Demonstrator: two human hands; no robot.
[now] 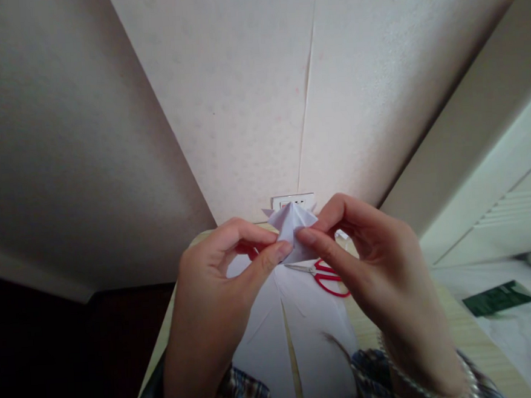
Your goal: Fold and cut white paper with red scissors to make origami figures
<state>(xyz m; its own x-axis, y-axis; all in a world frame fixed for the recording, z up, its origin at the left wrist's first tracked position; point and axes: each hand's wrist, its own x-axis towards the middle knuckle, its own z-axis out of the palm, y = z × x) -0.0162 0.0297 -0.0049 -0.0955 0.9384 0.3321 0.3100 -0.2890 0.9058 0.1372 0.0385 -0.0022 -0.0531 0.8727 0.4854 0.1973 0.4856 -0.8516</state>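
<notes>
A small piece of folded white paper (293,219), with pointed corners and creases fanning down from its tip, is held up between my two hands. My left hand (228,280) pinches its lower left side between thumb and fingers. On the other side, my right hand (370,264) grips the right part with thumb and forefinger. Scissors with red handles (330,278) lie just below and behind the paper, partly covered by my right hand. Sheets of white paper (266,344) are spread on the table under my wrists.
The pale wooden table (365,319) meets a papered wall, where a socket plate (293,198) sits behind the folded paper. At right are a white cabinet (497,207) and a dark green packet (498,298) on a white surface.
</notes>
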